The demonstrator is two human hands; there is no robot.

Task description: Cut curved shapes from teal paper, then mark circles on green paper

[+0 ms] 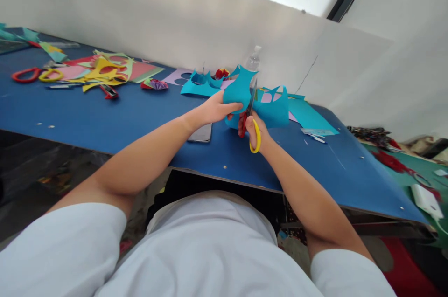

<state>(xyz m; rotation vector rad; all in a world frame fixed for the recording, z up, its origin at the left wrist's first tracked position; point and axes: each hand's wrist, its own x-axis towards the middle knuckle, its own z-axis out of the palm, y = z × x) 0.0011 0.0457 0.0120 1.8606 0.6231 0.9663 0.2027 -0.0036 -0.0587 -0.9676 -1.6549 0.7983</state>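
My left hand (pixel 214 108) pinches a teal paper sheet (pixel 241 87) and holds it upright over the blue table (pixel 105 115). My right hand (pixel 257 131) grips scissors (pixel 252 120) with red and yellow handles. The blades point up into the teal sheet between my two hands. More of the cut teal paper (pixel 275 110) hangs to the right of the blades.
A phone (pixel 201 134) lies flat under my left wrist. Teal scraps (pixel 199 85) and a plastic bottle (pixel 252 60) sit by the wall. Coloured paper scraps (pixel 105 71) and another pair of scissors (pixel 35 74) lie far left. A green surface (pixel 420 171) with clutter is at right.
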